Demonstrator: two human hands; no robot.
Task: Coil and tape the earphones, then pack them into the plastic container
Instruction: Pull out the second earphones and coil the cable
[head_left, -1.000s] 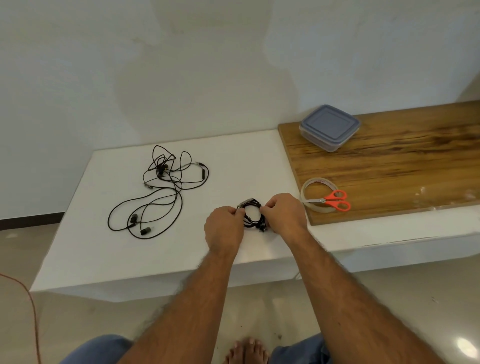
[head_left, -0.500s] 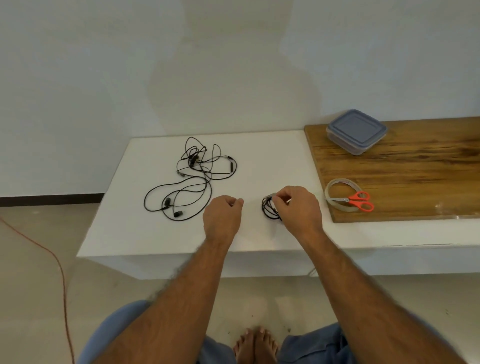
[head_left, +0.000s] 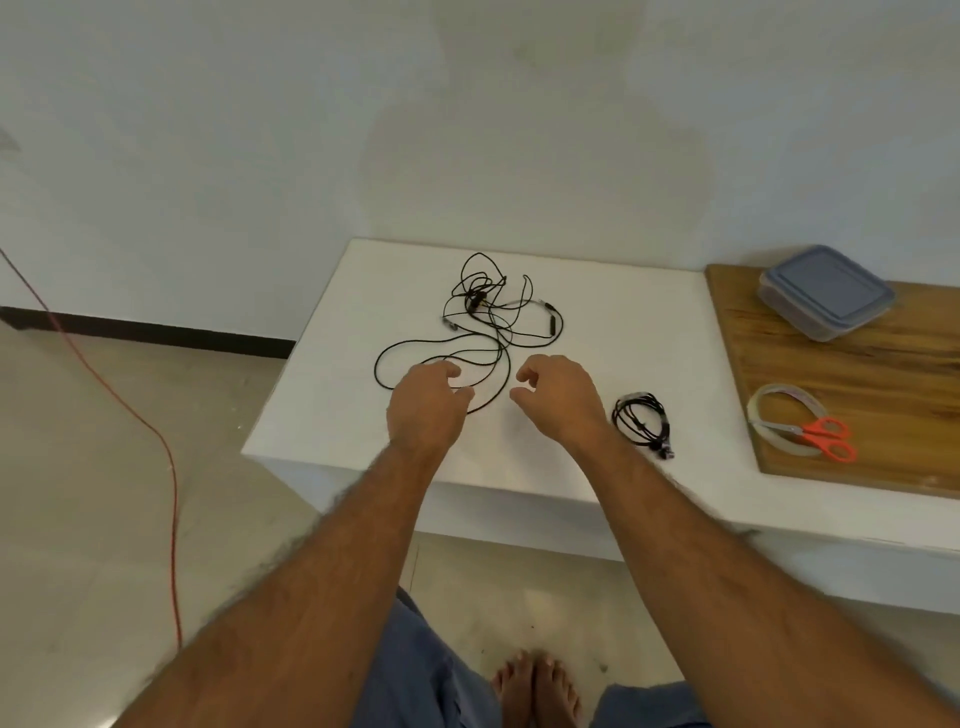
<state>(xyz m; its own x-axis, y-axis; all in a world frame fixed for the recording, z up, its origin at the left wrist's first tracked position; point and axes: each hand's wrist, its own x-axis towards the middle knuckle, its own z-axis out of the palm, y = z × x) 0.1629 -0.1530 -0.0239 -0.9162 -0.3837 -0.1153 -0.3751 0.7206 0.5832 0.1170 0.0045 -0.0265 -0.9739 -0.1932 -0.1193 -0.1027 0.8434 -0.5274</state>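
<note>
Left hand: your left hand is over the near loops of the loose earphones. Its fingers are softly curled and hold nothing. I can't tell if a fingertip touches the wire.

Right hand: your right hand hangs just beside it, at 3 o'clock from the left one. Fingers bent a little, nothing in them.

Why the hands are there: both seem set to gather the messy wire — one on each side, so you can start a new coil.

Loose earphones: they lie spread on the white table, at 12 o'clock from your hands. The tangle is long from near-left to far-right. The knotty part with the buds is at the far end, and one big loop reaches out to 9 o'clock.

Coiled earphones: the small bundle rests on the table at 3 o'clock from your right hand — near it, not touching. It looks wrapped and parked there, out of the way. Its ring is a bit longer from far to near, with the buds poking out at the near end.

Plastic container: the container sits on the wooden board at 2 o'clock, lid on. So no packing yet, I think.

Tape and scissors: the tape roll and the orange scissors lie together on the board's near part, ready for the next wrap.
</note>
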